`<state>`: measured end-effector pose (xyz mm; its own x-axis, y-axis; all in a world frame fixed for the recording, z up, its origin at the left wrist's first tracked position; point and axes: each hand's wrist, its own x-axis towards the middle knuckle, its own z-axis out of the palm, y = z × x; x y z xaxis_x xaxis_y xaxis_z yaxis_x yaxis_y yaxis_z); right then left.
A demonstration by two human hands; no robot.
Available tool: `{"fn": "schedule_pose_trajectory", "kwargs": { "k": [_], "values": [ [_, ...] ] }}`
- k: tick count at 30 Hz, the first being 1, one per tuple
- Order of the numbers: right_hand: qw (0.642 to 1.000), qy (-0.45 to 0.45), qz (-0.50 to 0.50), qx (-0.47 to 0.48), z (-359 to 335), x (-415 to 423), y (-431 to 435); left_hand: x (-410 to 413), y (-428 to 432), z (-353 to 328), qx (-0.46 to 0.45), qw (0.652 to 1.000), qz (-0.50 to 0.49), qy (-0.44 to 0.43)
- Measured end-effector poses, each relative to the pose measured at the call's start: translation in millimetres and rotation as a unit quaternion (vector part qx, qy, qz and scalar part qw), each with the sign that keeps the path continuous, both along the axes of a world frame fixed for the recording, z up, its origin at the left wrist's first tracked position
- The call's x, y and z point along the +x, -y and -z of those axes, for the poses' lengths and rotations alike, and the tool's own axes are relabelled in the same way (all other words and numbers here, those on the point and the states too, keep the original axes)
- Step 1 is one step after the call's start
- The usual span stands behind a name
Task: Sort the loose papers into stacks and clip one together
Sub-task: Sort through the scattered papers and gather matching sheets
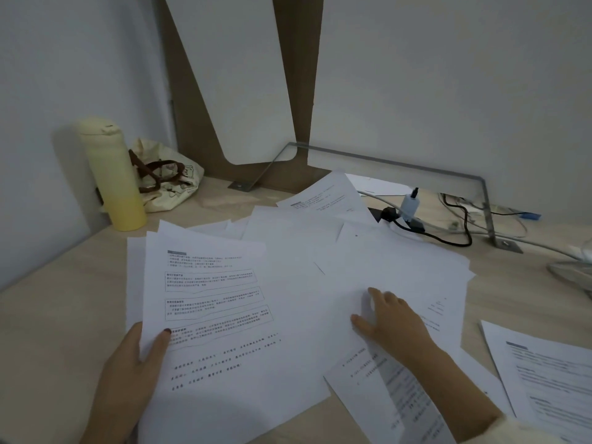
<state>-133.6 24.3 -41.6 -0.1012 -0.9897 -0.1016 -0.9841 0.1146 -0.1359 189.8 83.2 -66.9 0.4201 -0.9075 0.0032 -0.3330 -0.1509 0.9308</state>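
Observation:
Loose white papers (pixel 320 251) lie fanned and overlapping across the wooden desk (pixel 57 315). My left hand (pixel 134 373) grips the lower left edge of a printed sheet (pixel 217 302) with boxed text, thumb on top, several sheets behind it. My right hand (pixel 387 318) rests on a mostly blank sheet (pixel 394 270) in the middle, fingers curled at its surface. A separate printed sheet (pixel 551 373) lies at the right edge. No clip is visible.
A pale yellow bottle (pixel 112 174) and a cloth bag (pixel 166 177) stand at the back left. Black cables and a white plug (pixel 410 206) sit behind the papers, under a metal frame (pixel 487 213). A wall closes the back.

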Motion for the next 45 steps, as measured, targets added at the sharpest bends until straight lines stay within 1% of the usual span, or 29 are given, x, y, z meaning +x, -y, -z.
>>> {"fn": "schedule_pose_trajectory", "kwargs": {
  "k": [3, 5, 6, 8, 11, 13, 15, 18, 20, 21, 23, 25, 29, 31, 33, 35, 37, 39, 40, 41, 43, 45],
  "values": [
    [0.998, -0.054, -0.026, -0.021, 1.5, 2.4, 2.1, 1.8, 0.7, 1.8, 0.001, 1.0, 0.004, 0.001],
    [0.998, -0.051, -0.021, -0.04, 3.2, 1.9, 2.9, 2.0, 1.2, 1.5, 0.003, 1.0, 0.003, 0.006],
    [0.998, -0.034, -0.013, -0.045, 3.0, 2.0, 2.8, 1.7, 1.0, 0.9, 0.003, 1.0, 0.004, 0.007],
    [0.998, 0.043, 0.014, -0.034, 0.6, 4.4, 2.8, 1.8, 0.4, 2.1, 0.002, 1.0, 0.008, 0.023],
    [0.985, 0.162, 0.058, 0.027, -0.5, 10.6, 7.8, 2.9, 0.7, 5.0, 0.003, 0.999, 0.018, 0.048],
    [0.965, 0.243, 0.078, 0.064, 0.6, 16.9, 11.2, 4.0, 2.1, 6.8, 0.008, 0.998, 0.016, 0.058],
    [0.936, 0.325, 0.104, 0.088, -0.4, 25.7, 10.5, 4.7, 2.8, 8.3, 0.007, 0.998, 0.014, 0.062],
    [0.906, 0.401, 0.103, 0.084, -1.3, 38.7, 4.9, 5.1, 2.3, 10.2, -0.003, 0.998, 0.017, 0.056],
    [0.898, 0.427, 0.087, 0.057, -5.5, 44.7, -0.4, 5.4, 2.3, 8.9, -0.005, 0.999, 0.018, 0.047],
    [0.904, 0.418, 0.081, 0.032, -9.7, 44.7, -2.5, 5.3, 2.1, 7.9, -0.005, 0.999, 0.018, 0.041],
    [0.929, 0.361, 0.074, -0.032, -22.0, 39.1, -6.4, 5.4, 1.2, 7.3, -0.005, 0.999, 0.019, 0.035],
    [0.935, 0.329, 0.08, -0.102, -41.8, 29.6, -11.6, 5.8, 0.8, 6.8, -0.011, 0.999, 0.017, 0.028],
    [0.913, 0.329, 0.103, -0.219, -83.7, 8.4, -25.9, 3.1, 0.1, 4.3, -0.009, 1.0, 0.008, -0.017],
    [0.896, 0.315, 0.099, -0.298, -104.1, 2.5, -37.1, 0.1, -3.5, -1.6, -0.022, 0.999, 0.014, -0.047],
    [0.864, 0.308, 0.066, -0.393, -121.6, 2.5, -51.0, -5.0, -8.3, -9.8, -0.044, 0.996, 0.025, -0.077],
    [0.822, 0.319, 0.014, -0.472, -134.1, 11.0, -65.9, -11.2, -12.4, -15.7, -0.061, 0.993, 0.035, -0.093],
    [0.779, 0.335, -0.059, -0.527, -140.9, 26.6, -79.2, -17.1, -15.4, -16.4, -0.069, 0.991, 0.044, -0.103],
    [0.754, 0.321, -0.148, -0.554, -136.9, 46.8, -88.3, -18.5, -16.3, -10.6, -0.074, 0.991, 0.061, -0.097],
    [0.75, 0.309, -0.198, -0.55, -128.5, 58.1, -90.6, -18.8, -16.5, -6.9, -0.078, 0.991, 0.073, -0.08],
    [0.755, 0.303, -0.246, -0.528, -115.1, 69.3, -91.3, -18.6, -16.6, -3.3, -0.077, 0.991, 0.084, -0.063],
    [0.782, 0.29, -0.326, -0.446, -79.6, 89.2, -89.2, -19.0, -16.8, 0.7, -0.056, 0.992, 0.1, -0.06],
    [0.808, 0.24, -0.388, -0.372, -41.8, 103.6, -86.2, -19.4, -17.0, 2.1, -0.045, 0.99, 0.096, -0.09]
  ]
}}
